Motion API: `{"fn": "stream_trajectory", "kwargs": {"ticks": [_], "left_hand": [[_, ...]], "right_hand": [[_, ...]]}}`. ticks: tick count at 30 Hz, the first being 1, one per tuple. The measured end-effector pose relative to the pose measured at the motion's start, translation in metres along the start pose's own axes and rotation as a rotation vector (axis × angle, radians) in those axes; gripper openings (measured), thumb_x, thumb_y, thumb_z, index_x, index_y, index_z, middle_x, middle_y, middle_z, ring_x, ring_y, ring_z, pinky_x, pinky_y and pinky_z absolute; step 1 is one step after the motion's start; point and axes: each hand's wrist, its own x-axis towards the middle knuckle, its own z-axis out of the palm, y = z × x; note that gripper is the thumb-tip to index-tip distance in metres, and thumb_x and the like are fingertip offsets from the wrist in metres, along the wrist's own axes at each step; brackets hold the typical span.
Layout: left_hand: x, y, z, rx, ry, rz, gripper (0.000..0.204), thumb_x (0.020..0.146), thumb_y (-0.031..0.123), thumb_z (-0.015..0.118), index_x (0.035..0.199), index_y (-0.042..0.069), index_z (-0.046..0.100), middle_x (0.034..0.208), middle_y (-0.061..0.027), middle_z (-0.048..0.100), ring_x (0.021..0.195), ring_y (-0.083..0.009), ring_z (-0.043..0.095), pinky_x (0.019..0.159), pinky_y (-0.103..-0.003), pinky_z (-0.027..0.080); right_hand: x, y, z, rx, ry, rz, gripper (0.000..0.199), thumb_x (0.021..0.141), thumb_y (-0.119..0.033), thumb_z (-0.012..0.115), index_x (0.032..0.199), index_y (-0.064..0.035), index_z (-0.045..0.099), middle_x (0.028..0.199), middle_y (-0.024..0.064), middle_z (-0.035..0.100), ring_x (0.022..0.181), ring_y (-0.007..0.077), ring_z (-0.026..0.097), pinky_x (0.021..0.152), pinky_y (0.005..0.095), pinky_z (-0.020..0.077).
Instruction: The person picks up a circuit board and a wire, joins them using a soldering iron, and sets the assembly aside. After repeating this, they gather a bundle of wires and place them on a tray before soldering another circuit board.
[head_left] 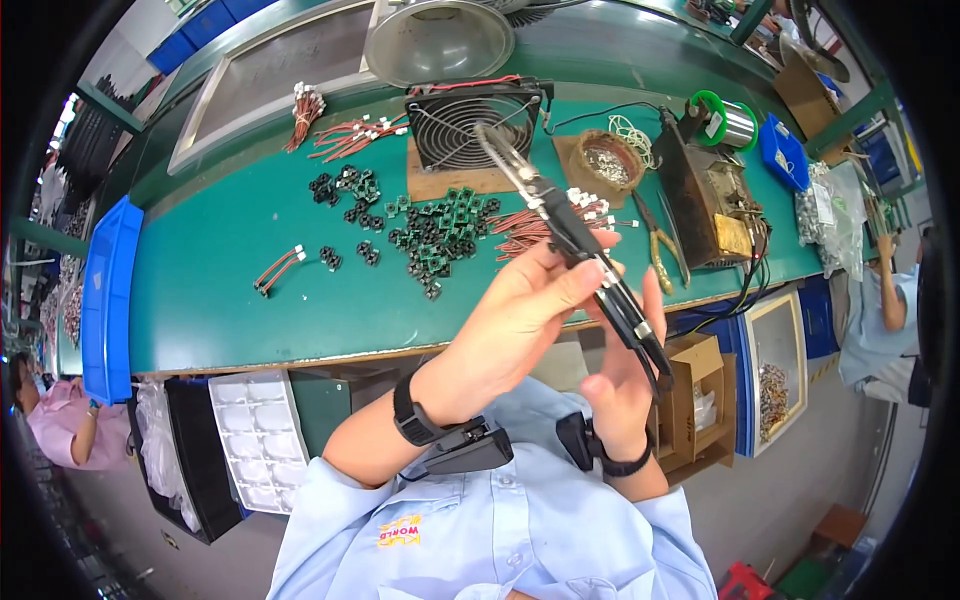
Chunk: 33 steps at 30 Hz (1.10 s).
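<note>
My left hand [535, 300] pinches a long black-handled tool [570, 228] between thumb and fingers. Its narrow, silvery end reaches up and left, in front of a black fan [470, 130]; its exact kind is unclear. Around the lower part of this same tool curls my right hand [625, 375], its fingers partly hidden behind the handle. Below the fan lies a heap of small green-and-black circuit parts [440, 235]. Red-and-black wire leads with white connectors [525, 232] are bunched behind the tool. A pair of leads [280, 270] lies apart on the left of the green mat.
Right of the tool are pliers [660, 240], a round bowl [606, 160], a soldering station [715, 200] and a solder spool [725, 122]. A long blue tray [110, 300] stands at the left. More wire bundles [360, 135] lie at the back. Other people sit at both sides.
</note>
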Motion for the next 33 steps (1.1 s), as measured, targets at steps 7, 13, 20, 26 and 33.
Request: {"fn": "stream_trajectory", "kwargs": {"ticks": [7, 13, 20, 26, 33], "left_hand": [[-0.006, 0.000, 0.014, 0.211, 0.013, -0.015, 0.034, 0.090, 0.012, 0.056, 0.121, 0.001, 0.047, 0.106, -0.0055, 0.057, 0.096, -0.0143, 0.056, 0.084, -0.028, 0.046], [-0.024, 0.009, 0.002, 0.429, 0.070, 0.033, 0.037, 0.088, 0.010, 0.057, 0.121, -0.002, 0.046, 0.102, -0.0078, 0.058, 0.091, -0.0143, 0.058, 0.078, -0.027, 0.048], [-0.089, 0.033, -0.040, 1.457, 0.318, 0.274, 0.031, 0.077, 0.002, 0.064, 0.107, -0.001, 0.058, 0.095, -0.0120, 0.059, 0.077, -0.0225, 0.059, 0.069, -0.031, 0.048], [-0.085, 0.014, -0.051, 1.679, 0.413, 0.307, 0.026, 0.073, 0.002, 0.066, 0.099, 0.001, 0.061, 0.090, -0.0100, 0.058, 0.074, -0.0247, 0.056, 0.065, -0.033, 0.045], [-0.028, -0.001, -0.048, 1.837, 0.383, 0.326, 0.025, 0.070, 0.001, 0.066, 0.094, 0.003, 0.063, 0.089, -0.0107, 0.054, 0.080, -0.0277, 0.051, 0.067, -0.036, 0.042]], "right_hand": [[0.023, -0.012, -0.010, -0.526, -0.072, -0.246, 0.059, 0.077, -0.026, 0.071, 0.123, 0.0023, 0.049, 0.110, 0.0165, 0.055, 0.103, 0.0250, 0.056, 0.087, 0.0342, 0.0444], [0.014, -0.013, -0.018, -0.529, 0.035, -0.172, 0.046, 0.081, -0.017, 0.065, 0.121, 0.0011, 0.051, 0.109, 0.0134, 0.057, 0.099, 0.0209, 0.057, 0.084, 0.0302, 0.0448], [0.033, 0.011, -0.045, -0.532, 0.286, 0.101, 0.041, 0.086, -0.007, 0.055, 0.125, 0.0002, 0.047, 0.110, 0.0110, 0.056, 0.101, 0.0176, 0.056, 0.088, 0.0277, 0.0419], [0.030, 0.032, -0.047, -0.443, 0.272, 0.029, 0.030, 0.082, 0.000, 0.059, 0.111, -0.0005, 0.052, 0.104, 0.0123, 0.059, 0.093, 0.0177, 0.059, 0.084, 0.0292, 0.0446], [0.026, 0.046, -0.027, -0.543, -0.076, -0.042, 0.022, 0.082, 0.003, 0.059, 0.101, -0.0020, 0.048, 0.093, 0.0167, 0.062, 0.084, 0.0214, 0.062, 0.077, 0.0330, 0.0492]]}}
